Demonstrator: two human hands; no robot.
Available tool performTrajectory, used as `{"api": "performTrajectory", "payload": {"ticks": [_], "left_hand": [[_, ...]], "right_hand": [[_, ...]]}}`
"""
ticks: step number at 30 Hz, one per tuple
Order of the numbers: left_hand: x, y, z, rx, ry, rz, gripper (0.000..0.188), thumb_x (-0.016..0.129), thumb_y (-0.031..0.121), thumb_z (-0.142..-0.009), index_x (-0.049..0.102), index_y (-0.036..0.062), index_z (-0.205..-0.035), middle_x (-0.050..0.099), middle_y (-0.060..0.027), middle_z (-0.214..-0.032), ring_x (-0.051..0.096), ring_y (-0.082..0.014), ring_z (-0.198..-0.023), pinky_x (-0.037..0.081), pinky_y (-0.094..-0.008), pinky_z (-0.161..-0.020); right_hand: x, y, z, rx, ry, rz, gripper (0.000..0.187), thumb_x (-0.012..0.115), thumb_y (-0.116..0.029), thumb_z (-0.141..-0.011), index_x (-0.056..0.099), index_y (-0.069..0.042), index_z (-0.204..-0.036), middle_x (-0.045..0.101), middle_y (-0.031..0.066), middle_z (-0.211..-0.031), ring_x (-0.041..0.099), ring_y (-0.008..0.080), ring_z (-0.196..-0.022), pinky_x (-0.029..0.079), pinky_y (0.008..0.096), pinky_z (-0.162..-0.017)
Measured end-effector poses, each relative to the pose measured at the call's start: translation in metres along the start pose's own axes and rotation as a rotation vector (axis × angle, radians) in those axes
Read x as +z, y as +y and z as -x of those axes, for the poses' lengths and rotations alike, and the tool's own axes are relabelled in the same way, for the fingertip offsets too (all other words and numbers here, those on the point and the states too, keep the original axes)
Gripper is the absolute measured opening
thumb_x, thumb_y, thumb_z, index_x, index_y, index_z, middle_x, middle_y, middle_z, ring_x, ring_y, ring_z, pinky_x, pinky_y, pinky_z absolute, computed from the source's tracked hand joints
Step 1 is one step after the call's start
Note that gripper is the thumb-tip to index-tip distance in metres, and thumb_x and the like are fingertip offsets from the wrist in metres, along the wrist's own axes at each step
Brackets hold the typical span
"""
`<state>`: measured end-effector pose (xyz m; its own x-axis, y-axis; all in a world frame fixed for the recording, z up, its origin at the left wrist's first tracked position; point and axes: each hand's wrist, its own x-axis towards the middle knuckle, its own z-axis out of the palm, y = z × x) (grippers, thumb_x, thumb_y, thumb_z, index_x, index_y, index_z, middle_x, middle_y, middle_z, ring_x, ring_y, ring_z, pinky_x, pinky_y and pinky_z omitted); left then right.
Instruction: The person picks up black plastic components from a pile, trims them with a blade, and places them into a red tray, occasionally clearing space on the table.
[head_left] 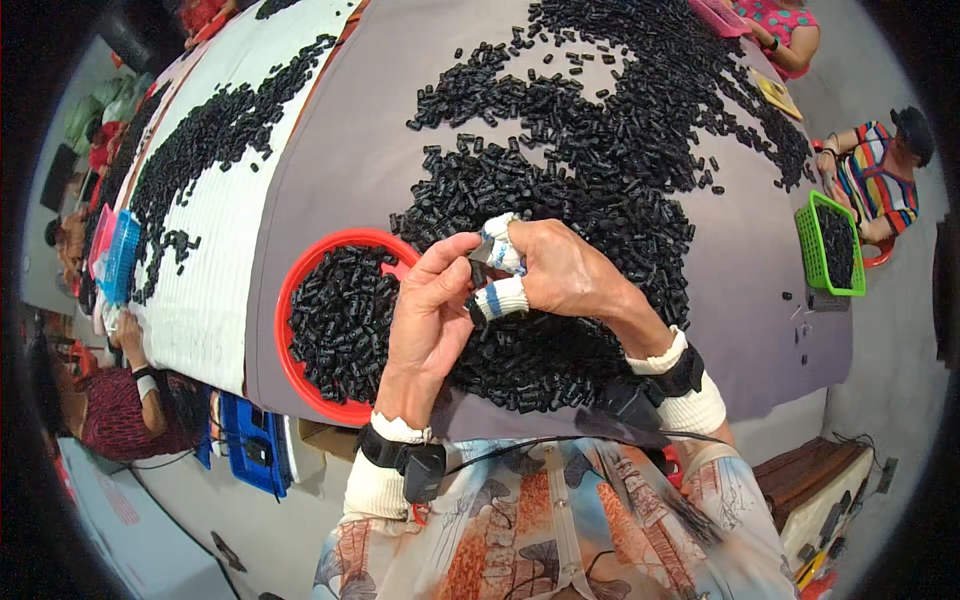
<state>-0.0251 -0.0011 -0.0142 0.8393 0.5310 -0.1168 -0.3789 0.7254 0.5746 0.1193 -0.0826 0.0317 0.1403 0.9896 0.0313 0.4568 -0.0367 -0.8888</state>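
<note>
My left hand [425, 320] and my right hand [570, 268] meet above the near edge of a heap of small black cylindrical pieces [560, 190]. Between my fingertips is one black cylindrical piece [479, 274], mostly hidden by the fingers. Thumb and forefinger of my left hand pinch it from the left. On my right hand, white cloth covers [503, 296] wrap the thumb and forefinger, which close on the piece from the other side. A red basin [284, 325] filled with similar black pieces stands just left of my left hand.
Black pieces spread across the grey tabletop [330, 170]. A white-covered table [215, 300] with more pieces adjoins at left. One person with a green basket [812, 248] works at right; others sit at left and far right. Below left is a blue crate [245, 440].
</note>
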Motion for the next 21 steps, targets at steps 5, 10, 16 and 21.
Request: {"api": "performTrajectory", "payload": {"ticks": [5,10,16,21], "left_hand": [[0.006,-0.006,-0.002,-0.022,-0.014,-0.01,0.025,0.057,0.007,-0.084,0.056,0.0001,-0.107,0.061,-0.0089,-0.098,0.059,-0.018,-0.089,0.048,-0.0331,-0.081],[0.012,-0.012,-0.007,-0.002,-0.017,-0.024,0.025,0.057,0.004,-0.083,0.056,-0.0031,-0.107,0.06,-0.0096,-0.1,0.059,-0.0161,-0.09,0.048,-0.0304,-0.083],[0.013,-0.014,-0.008,-0.018,-0.005,-0.047,0.024,0.057,0.004,-0.083,0.056,-0.0035,-0.106,0.06,-0.0094,-0.099,0.058,-0.0152,-0.089,0.048,-0.0297,-0.083],[0.017,-0.014,-0.008,-0.042,0.004,-0.056,0.024,0.057,0.003,-0.083,0.057,-0.0029,-0.106,0.061,-0.0082,-0.098,0.058,-0.0143,-0.088,0.047,-0.0286,-0.082]], "right_hand": [[-0.003,0.006,0.01,-0.019,0.032,-0.006,0.039,0.07,-0.032,-0.066,0.054,0.002,-0.075,0.056,0.0146,-0.064,0.055,0.0269,-0.056,0.043,0.0355,-0.054],[-0.007,0.01,0.015,-0.023,0.06,-0.029,0.038,0.068,-0.033,-0.068,0.053,0.002,-0.074,0.056,0.0155,-0.064,0.056,0.029,-0.057,0.043,0.0359,-0.054],[-0.007,0.014,0.02,-0.05,0.072,0.045,0.041,0.069,-0.034,-0.067,0.053,0.002,-0.076,0.055,0.0157,-0.063,0.056,0.0297,-0.058,0.043,0.0366,-0.055],[-0.015,0.006,0.024,0.016,0.086,0.005,0.041,0.071,-0.034,-0.065,0.054,0.002,-0.076,0.056,0.0158,-0.064,0.057,0.0302,-0.06,0.043,0.0372,-0.055]]}}
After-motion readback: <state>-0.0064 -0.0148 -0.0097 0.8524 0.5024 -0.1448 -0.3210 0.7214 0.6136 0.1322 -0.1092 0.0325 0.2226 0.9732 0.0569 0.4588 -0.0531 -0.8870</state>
